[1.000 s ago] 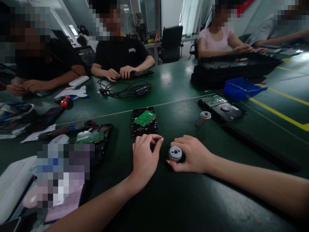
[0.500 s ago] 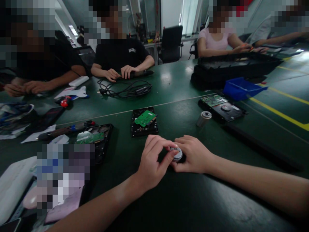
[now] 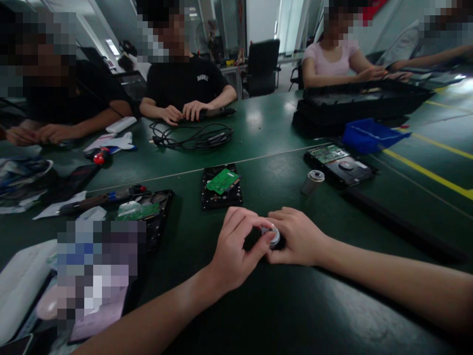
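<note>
A small round metal cylinder [image 3: 274, 236] stands on the green table between my hands. My left hand [image 3: 238, 246] pinches its top rim with thumb and forefinger. From the right, my right hand [image 3: 297, 237] wraps round its side; part of the cylinder is hidden there. Beyond my right hand stands a second metal cylinder [image 3: 312, 182], untouched. A hard drive [image 3: 221, 199] with a loose green circuit board [image 3: 222, 181] on top lies beyond my left hand.
At the left are a screwdriver [image 3: 99, 199], an opened drive [image 3: 162, 217] and a white box [image 3: 24, 281]. Rightward lie another drive [image 3: 345, 165], a blue bin [image 3: 365, 135], a black strip [image 3: 399, 224] and a black tray [image 3: 358, 106]. Several people sit opposite, near a coiled cable [image 3: 195, 138].
My left thumb and forefinger have shifted very slightly to the right on the cylinder's top. My right hand has hardly moved.
</note>
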The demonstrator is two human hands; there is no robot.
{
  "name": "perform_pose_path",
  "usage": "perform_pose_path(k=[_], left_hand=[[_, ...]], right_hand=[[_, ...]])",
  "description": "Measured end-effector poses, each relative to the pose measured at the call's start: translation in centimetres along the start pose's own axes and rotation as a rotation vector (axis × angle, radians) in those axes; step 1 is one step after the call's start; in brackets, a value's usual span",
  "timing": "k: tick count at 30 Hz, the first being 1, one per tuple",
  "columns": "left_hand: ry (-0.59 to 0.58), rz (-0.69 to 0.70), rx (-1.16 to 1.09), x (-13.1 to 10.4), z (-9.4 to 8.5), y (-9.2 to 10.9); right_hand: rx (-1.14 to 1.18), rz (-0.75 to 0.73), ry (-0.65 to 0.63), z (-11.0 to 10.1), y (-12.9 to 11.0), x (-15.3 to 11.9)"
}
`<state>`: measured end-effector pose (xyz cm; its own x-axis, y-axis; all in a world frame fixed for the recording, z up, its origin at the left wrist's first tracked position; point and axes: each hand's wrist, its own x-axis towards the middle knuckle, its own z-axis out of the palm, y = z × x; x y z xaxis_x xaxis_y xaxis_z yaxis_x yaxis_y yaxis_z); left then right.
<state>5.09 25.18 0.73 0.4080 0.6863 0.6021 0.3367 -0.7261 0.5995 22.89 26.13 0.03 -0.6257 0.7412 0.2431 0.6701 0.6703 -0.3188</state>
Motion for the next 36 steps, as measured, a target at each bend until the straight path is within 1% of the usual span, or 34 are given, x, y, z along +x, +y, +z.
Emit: perform_pose_path(k=[7, 11, 13, 18, 24, 26, 28, 31, 33, 36], left_hand=[[-0.005, -0.033, 0.013, 0.2, -0.1, 0.2], [-0.045, -0.081, 0.007, 0.2, -0.1, 0.3], [-0.045, -0.101, 0.003, 0.2, -0.1, 0.2], [0.016, -0.112, -0.015, 0.2, 0.0, 0.1], [0.083, -0.048, -0.025, 0.2, 0.0, 0.0], [0.096, -0.047, -0.011, 0.1, 0.0, 0.0], [0.123, -0.088, 0.031, 0.1, 0.0, -0.2], [0.146, -0.225, 0.170, 0.2, 0.0, -0.5], [0.087, -0.327, 0.266, 0.2, 0.1, -0.9], [-0.064, -0.432, 0.335, 0.0, 0.3, -1.5]], right_hand=[[0.002, 0.000, -0.023, -0.1, 0.0, 0.0], [-0.011, 0.002, -0.028, -0.2, 0.0, 0.0], [-0.011, -0.001, -0.027, -0.1, 0.1, 0.0], [-0.011, -0.009, -0.030, -0.1, 0.1, 0.0], [-0.022, -0.007, -0.029, -0.1, 0.0, 0.0], [-0.030, 0.003, -0.019, -0.1, 0.0, 0.0], [-0.030, 0.010, -0.012, 0.0, 0.0, 0.0], [-0.021, 0.020, -0.009, 0.0, -0.1, 0.0], [-0.016, 0.023, -0.010, -0.1, -0.1, 0.0], [-0.011, 0.023, -0.014, -0.2, -0.2, 0.1]])
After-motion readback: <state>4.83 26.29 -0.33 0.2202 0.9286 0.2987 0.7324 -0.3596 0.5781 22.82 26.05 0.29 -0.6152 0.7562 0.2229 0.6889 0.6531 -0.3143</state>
